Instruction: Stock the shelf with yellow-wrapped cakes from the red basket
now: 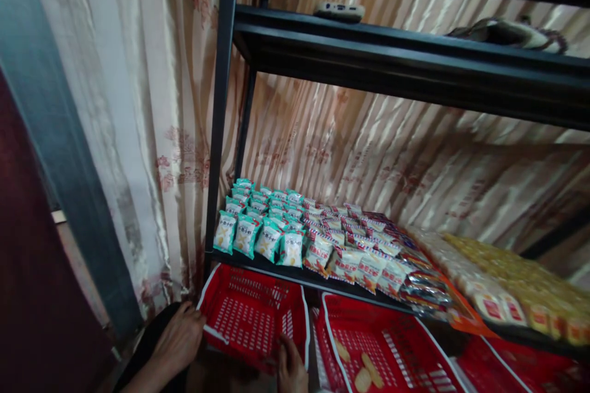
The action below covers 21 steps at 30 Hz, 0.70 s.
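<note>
A red plastic basket (244,319) with a white rim stands below the shelf, and nothing shows inside it. My left hand (182,334) is closed at its left edge, fingers curled by the rim. At the front right of the same basket, my right hand (291,367) grips the near side, its lower part cut off by the frame. Just above the basket, green-and-white snack packets (270,239) stand in rows on the shelf. Red-and-white snack packets (345,264) are lined up beside them.
Another red basket (391,338) to the right holds several yellowish pieces (371,371). More bagged goods (498,282) fill the shelf's right side. A black upright (221,116) and patterned curtain (175,73) border the left. The upper shelf (391,49) carries a small pale device (340,11).
</note>
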Each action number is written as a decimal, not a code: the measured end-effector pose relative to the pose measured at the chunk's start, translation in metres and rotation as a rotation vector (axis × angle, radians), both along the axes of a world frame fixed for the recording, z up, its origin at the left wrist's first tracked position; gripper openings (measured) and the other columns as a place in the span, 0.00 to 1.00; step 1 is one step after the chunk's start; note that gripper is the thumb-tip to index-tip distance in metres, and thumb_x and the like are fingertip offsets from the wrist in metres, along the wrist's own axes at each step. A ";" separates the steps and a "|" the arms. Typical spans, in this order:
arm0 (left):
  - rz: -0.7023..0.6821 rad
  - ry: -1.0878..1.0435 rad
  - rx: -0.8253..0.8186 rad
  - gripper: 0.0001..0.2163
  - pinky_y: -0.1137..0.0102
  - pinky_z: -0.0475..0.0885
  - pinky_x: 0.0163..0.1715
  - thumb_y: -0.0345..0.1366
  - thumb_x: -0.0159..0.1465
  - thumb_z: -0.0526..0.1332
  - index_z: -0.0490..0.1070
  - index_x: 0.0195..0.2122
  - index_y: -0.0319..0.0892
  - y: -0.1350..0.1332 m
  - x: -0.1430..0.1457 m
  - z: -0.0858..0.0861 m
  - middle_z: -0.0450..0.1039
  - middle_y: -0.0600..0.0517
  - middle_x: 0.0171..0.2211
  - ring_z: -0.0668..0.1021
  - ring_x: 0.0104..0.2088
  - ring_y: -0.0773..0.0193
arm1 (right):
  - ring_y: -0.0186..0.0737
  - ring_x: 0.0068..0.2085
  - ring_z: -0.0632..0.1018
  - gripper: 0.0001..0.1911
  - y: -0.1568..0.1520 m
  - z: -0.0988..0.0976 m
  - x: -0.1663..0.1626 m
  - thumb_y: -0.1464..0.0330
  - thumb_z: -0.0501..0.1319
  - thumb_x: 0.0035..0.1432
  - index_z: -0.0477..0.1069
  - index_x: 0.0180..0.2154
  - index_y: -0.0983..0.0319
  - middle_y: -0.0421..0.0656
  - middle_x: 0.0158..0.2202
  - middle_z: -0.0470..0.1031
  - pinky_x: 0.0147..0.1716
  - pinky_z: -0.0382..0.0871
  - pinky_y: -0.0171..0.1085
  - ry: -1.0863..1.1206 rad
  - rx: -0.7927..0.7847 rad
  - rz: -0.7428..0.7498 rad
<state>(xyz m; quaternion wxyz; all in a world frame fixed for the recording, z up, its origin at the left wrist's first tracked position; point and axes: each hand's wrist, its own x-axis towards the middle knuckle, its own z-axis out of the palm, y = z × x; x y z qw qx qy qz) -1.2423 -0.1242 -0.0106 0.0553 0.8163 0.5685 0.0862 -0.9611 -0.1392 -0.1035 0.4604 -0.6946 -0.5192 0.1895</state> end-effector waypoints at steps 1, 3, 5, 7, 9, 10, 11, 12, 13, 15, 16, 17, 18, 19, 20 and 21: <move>-0.006 -0.006 0.000 0.15 0.57 0.57 0.52 0.20 0.59 0.47 0.72 0.31 0.39 0.002 0.000 -0.001 0.74 0.49 0.31 0.75 0.38 0.60 | 0.44 0.42 0.79 0.21 0.003 -0.003 0.000 0.58 0.50 0.55 0.75 0.39 0.63 0.48 0.40 0.78 0.42 0.73 0.35 -0.011 0.002 0.005; -0.007 -0.014 0.002 0.15 0.57 0.56 0.53 0.20 0.59 0.47 0.72 0.31 0.39 0.006 -0.001 -0.003 0.74 0.49 0.31 0.74 0.38 0.59 | 0.43 0.42 0.78 0.20 0.010 -0.004 0.002 0.60 0.50 0.56 0.75 0.40 0.64 0.48 0.40 0.78 0.42 0.73 0.36 -0.052 0.033 0.057; -0.007 -0.012 -0.014 0.16 0.57 0.56 0.53 0.20 0.60 0.46 0.72 0.32 0.39 0.007 -0.002 -0.004 0.74 0.48 0.32 0.74 0.38 0.59 | 0.42 0.42 0.78 0.19 0.022 0.003 0.004 0.64 0.50 0.55 0.75 0.41 0.63 0.48 0.40 0.78 0.43 0.73 0.36 -0.145 0.100 0.162; 0.003 -0.005 -0.032 0.16 0.56 0.56 0.54 0.20 0.60 0.46 0.73 0.32 0.39 0.006 -0.002 -0.004 0.74 0.48 0.33 0.75 0.39 0.59 | 0.41 0.44 0.77 0.18 0.038 0.019 0.005 0.68 0.51 0.54 0.75 0.42 0.61 0.47 0.43 0.76 0.44 0.73 0.36 -0.281 0.176 0.264; 0.014 0.003 -0.042 0.17 0.56 0.56 0.54 0.20 0.60 0.45 0.73 0.33 0.39 0.004 0.000 -0.002 0.74 0.47 0.34 0.75 0.40 0.59 | 0.44 0.50 0.73 0.20 0.059 0.042 0.005 0.71 0.50 0.54 0.73 0.46 0.60 0.49 0.52 0.70 0.47 0.70 0.41 -0.400 0.255 0.178; 0.021 0.005 -0.045 0.17 0.56 0.56 0.54 0.20 0.60 0.45 0.73 0.34 0.39 0.003 0.001 -0.001 0.75 0.47 0.35 0.75 0.40 0.59 | 0.46 0.53 0.71 0.20 0.071 0.053 0.005 0.72 0.50 0.54 0.73 0.46 0.60 0.49 0.54 0.67 0.49 0.69 0.44 -0.456 0.283 0.154; 0.030 0.006 -0.048 0.18 0.56 0.56 0.54 0.20 0.60 0.45 0.73 0.34 0.40 0.002 0.001 0.000 0.75 0.46 0.36 0.75 0.41 0.58 | 0.48 0.55 0.68 0.21 0.083 0.064 0.004 0.73 0.51 0.53 0.72 0.47 0.60 0.49 0.57 0.63 0.50 0.68 0.46 -0.509 0.303 0.133; 0.038 0.004 -0.059 0.18 0.56 0.56 0.54 0.20 0.60 0.45 0.73 0.35 0.40 0.000 0.002 0.001 0.75 0.46 0.37 0.75 0.42 0.58 | 0.51 0.56 0.65 0.21 0.094 0.073 0.005 0.73 0.51 0.53 0.72 0.48 0.59 0.49 0.60 0.58 0.51 0.67 0.49 -0.557 0.313 0.119; 0.046 0.002 -0.072 0.18 0.56 0.57 0.54 0.20 0.59 0.45 0.74 0.35 0.40 -0.001 0.003 0.002 0.75 0.46 0.37 0.75 0.42 0.58 | 0.53 0.58 0.62 0.22 0.105 0.080 0.006 0.73 0.52 0.53 0.72 0.48 0.59 0.48 0.62 0.54 0.51 0.66 0.50 -0.599 0.317 0.102; 0.063 -0.012 -0.102 0.19 0.56 0.59 0.53 0.19 0.58 0.46 0.74 0.37 0.40 -0.004 0.005 0.004 0.75 0.46 0.38 0.75 0.43 0.57 | 0.57 0.60 0.57 0.24 0.123 0.088 0.010 0.75 0.53 0.51 0.70 0.50 0.58 0.46 0.64 0.46 0.52 0.64 0.51 -0.669 0.310 0.090; 0.068 -0.027 -0.112 0.19 0.57 0.60 0.53 0.19 0.57 0.47 0.74 0.38 0.41 -0.006 0.005 0.006 0.75 0.46 0.39 0.75 0.44 0.57 | 0.58 0.61 0.55 0.25 0.130 0.090 0.012 0.75 0.54 0.50 0.70 0.51 0.57 0.45 0.65 0.43 0.52 0.63 0.51 -0.695 0.304 0.087; 0.070 -0.042 -0.119 0.19 0.57 0.60 0.53 0.19 0.56 0.47 0.73 0.40 0.41 -0.007 0.006 0.008 0.75 0.47 0.41 0.75 0.45 0.57 | 0.59 0.61 0.54 0.26 0.135 0.090 0.014 0.76 0.53 0.50 0.69 0.51 0.56 0.44 0.65 0.41 0.52 0.63 0.51 -0.714 0.299 0.089; 0.072 -0.057 -0.124 0.20 0.58 0.60 0.53 0.19 0.56 0.48 0.73 0.41 0.42 -0.009 0.006 0.010 0.75 0.47 0.43 0.74 0.46 0.57 | 0.59 0.61 0.55 0.26 0.139 0.090 0.016 0.76 0.53 0.50 0.69 0.51 0.56 0.44 0.66 0.41 0.52 0.63 0.52 -0.726 0.293 0.088; 0.083 -0.064 -0.131 0.20 0.58 0.60 0.53 0.19 0.56 0.48 0.73 0.43 0.42 -0.011 0.007 0.012 0.74 0.47 0.44 0.74 0.47 0.57 | 0.58 0.61 0.56 0.26 0.142 0.089 0.018 0.76 0.53 0.50 0.68 0.52 0.55 0.44 0.66 0.41 0.51 0.63 0.52 -0.732 0.287 0.088; 0.097 -0.062 -0.139 0.20 0.58 0.60 0.53 0.20 0.56 0.48 0.72 0.43 0.43 -0.013 0.008 0.014 0.74 0.47 0.45 0.73 0.47 0.57 | 0.58 0.60 0.57 0.26 0.144 0.088 0.018 0.76 0.52 0.51 0.68 0.52 0.54 0.44 0.66 0.41 0.50 0.64 0.51 -0.734 0.281 0.087; 0.114 -0.052 -0.148 0.20 0.57 0.60 0.53 0.20 0.56 0.48 0.72 0.43 0.43 -0.015 0.009 0.015 0.74 0.47 0.45 0.73 0.47 0.57 | 0.57 0.59 0.58 0.26 0.144 0.088 0.018 0.75 0.52 0.52 0.68 0.52 0.54 0.44 0.65 0.42 0.50 0.64 0.51 -0.735 0.273 0.084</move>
